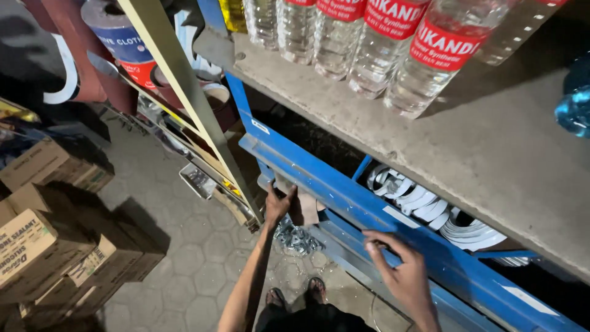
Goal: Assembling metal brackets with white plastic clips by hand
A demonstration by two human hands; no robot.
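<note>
While the left hand [278,206] pinches a brown paper sheet [303,208] against the blue shelf rail [344,190], the right hand [402,270], fingers loosely curled, grips the rail beside white coiled strips [430,212].

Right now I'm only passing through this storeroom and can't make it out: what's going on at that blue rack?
A person stands on the tiled floor, looking down a blue metal rack. The left hand grips a brownish sheet at the rack's lower left end. The right hand rests on the blue rail, fingers curled over its edge. White coiled strips lie in a compartment behind, clear bottles stand on the shelf above, and cardboard boxes are stacked left.
</note>
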